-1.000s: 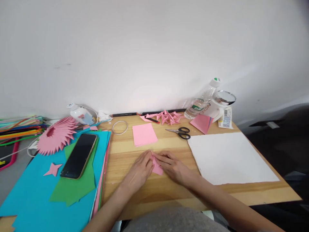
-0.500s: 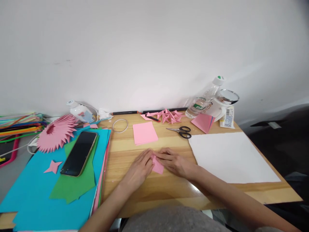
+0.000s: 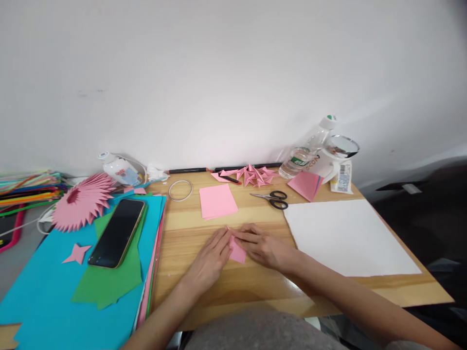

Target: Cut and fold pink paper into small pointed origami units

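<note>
A small folded piece of pink paper (image 3: 238, 252) lies on the wooden table between my hands. My left hand (image 3: 210, 255) is closed on its left side, fingertips pressed against the paper. From the right, my right hand (image 3: 263, 247) pinches its upper part, and the fingers of both hands nearly meet there. A tiny pink tip shows above the left fingertips; the rest of the upper part is covered by fingers. Just beyond my hands lies a stack of pink square sheets (image 3: 218, 201), with black-handled scissors (image 3: 272, 198) to its right.
White paper (image 3: 346, 238) covers the table's right. A water bottle (image 3: 304, 150) and a white mug (image 3: 328, 163) stand at the back right. Left are blue sheets (image 3: 47, 291), a phone (image 3: 117, 233), a pink star (image 3: 77, 253) and a pleated pink ring (image 3: 83, 201). Folded pink pieces (image 3: 255, 176) lie by the wall.
My left fingers have shifted slightly, and a small pink tip now shows above them. Both hands stay at the folded paper. The whole view has moved a little.
</note>
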The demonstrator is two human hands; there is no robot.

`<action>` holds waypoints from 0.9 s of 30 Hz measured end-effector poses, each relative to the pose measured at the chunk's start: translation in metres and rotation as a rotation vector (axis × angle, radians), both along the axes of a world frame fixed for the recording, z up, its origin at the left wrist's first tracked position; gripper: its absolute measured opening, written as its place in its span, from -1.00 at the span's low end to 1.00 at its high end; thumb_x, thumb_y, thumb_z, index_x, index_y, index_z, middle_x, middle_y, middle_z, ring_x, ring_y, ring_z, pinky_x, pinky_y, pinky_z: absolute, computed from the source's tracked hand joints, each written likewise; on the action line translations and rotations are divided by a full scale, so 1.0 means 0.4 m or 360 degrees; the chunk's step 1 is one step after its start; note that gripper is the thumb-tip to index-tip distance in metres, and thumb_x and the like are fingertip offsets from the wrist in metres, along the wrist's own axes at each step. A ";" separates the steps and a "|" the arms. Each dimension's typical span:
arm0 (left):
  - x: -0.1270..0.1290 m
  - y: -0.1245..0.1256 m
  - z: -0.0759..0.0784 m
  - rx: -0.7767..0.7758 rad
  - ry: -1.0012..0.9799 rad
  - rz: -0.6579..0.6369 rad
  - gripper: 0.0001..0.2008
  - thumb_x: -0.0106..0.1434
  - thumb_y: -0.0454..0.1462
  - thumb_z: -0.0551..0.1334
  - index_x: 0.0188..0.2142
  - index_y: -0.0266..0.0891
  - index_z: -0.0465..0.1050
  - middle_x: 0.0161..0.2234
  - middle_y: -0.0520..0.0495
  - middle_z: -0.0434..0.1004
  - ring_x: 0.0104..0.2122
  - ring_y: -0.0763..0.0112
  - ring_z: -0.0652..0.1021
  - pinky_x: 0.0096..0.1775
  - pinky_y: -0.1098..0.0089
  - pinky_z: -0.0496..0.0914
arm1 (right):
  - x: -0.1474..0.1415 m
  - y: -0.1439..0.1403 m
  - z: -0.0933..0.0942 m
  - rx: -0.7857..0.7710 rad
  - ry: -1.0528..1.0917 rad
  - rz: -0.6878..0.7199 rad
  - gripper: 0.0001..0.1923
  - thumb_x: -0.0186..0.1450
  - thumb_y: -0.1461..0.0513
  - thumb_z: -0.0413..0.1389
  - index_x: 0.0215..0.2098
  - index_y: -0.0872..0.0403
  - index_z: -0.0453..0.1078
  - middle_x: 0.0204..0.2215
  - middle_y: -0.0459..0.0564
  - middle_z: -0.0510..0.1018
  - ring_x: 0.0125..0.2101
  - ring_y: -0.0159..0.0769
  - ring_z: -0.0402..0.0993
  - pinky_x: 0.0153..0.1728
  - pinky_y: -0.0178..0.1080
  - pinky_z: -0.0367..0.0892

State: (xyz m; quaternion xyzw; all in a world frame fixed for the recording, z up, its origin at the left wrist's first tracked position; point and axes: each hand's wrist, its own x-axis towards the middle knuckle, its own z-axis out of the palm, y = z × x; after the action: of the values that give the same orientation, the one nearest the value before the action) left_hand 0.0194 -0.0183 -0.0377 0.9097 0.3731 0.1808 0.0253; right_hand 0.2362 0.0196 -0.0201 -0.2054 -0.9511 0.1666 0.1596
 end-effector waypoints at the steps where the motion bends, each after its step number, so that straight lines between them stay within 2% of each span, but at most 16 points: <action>1: 0.000 -0.002 -0.001 -0.0010 -0.0001 0.0022 -0.66 0.39 -0.37 -0.11 0.06 -0.41 0.26 0.07 -0.29 0.40 0.16 0.24 0.30 0.10 0.21 0.34 | 0.001 0.000 0.000 0.0009 -0.0005 -0.0024 -0.69 0.37 0.33 -0.13 0.00 0.18 0.34 0.09 0.18 0.36 0.04 -0.20 0.23 0.05 -0.05 0.26; 7: -0.001 -0.005 0.005 -0.0034 0.0056 -0.0005 -0.64 0.40 -0.36 -0.14 0.05 -0.43 0.28 0.08 -0.30 0.38 0.18 0.25 0.27 0.11 0.21 0.32 | 0.008 0.001 0.008 0.0001 -0.0105 -0.0125 -0.70 0.38 0.26 -0.08 0.02 0.14 0.34 0.08 0.16 0.37 0.04 -0.15 0.20 -0.01 -0.05 0.27; 12: 0.000 -0.004 0.012 -0.0237 0.0011 0.0064 -0.62 0.41 -0.32 -0.15 0.10 -0.38 0.24 0.11 -0.21 0.37 0.16 0.34 0.30 0.12 0.25 0.31 | 0.007 0.007 0.019 -0.0050 -0.0113 -0.0122 -0.72 0.37 0.25 -0.06 -0.01 0.11 0.37 0.04 0.14 0.40 0.04 -0.15 0.21 -0.03 -0.07 0.27; 16: 0.002 -0.005 0.009 -0.0333 -0.0054 0.0074 -0.62 0.41 -0.31 -0.15 0.12 -0.36 0.24 0.14 -0.18 0.33 0.20 0.39 0.22 0.15 0.29 0.28 | 0.006 0.012 0.029 -0.0116 -0.0103 -0.0110 -0.74 0.37 0.24 -0.06 -0.06 0.09 0.40 0.01 0.12 0.42 0.03 -0.17 0.22 -0.02 -0.07 0.26; 20: 0.000 -0.006 0.007 -0.0253 0.0009 0.0035 -0.62 0.41 -0.33 -0.16 0.10 -0.39 0.25 0.13 -0.19 0.34 0.21 0.38 0.19 0.13 0.32 0.31 | 0.008 0.016 0.028 -0.0150 -0.0072 -0.0098 -0.75 0.35 0.25 -0.02 -0.05 0.10 0.38 -0.01 0.11 0.44 0.02 -0.18 0.22 -0.01 -0.08 0.25; 27: -0.003 -0.006 0.015 -0.0051 0.0172 -0.0078 -0.65 0.38 -0.42 -0.13 -0.02 -0.42 0.36 0.08 -0.27 0.39 0.23 0.28 0.12 0.12 0.23 0.32 | -0.002 0.018 0.015 -0.0217 0.0029 -0.0153 -0.77 0.34 0.27 -0.01 -0.07 0.08 0.37 -0.07 0.07 0.48 -0.03 -0.20 0.28 -0.02 -0.09 0.26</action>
State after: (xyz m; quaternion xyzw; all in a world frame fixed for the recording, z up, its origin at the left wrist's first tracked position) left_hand 0.0184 -0.0208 -0.0319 0.9264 0.3543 0.1248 0.0241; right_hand 0.2354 0.0268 -0.0141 -0.2597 -0.9250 0.2251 0.1618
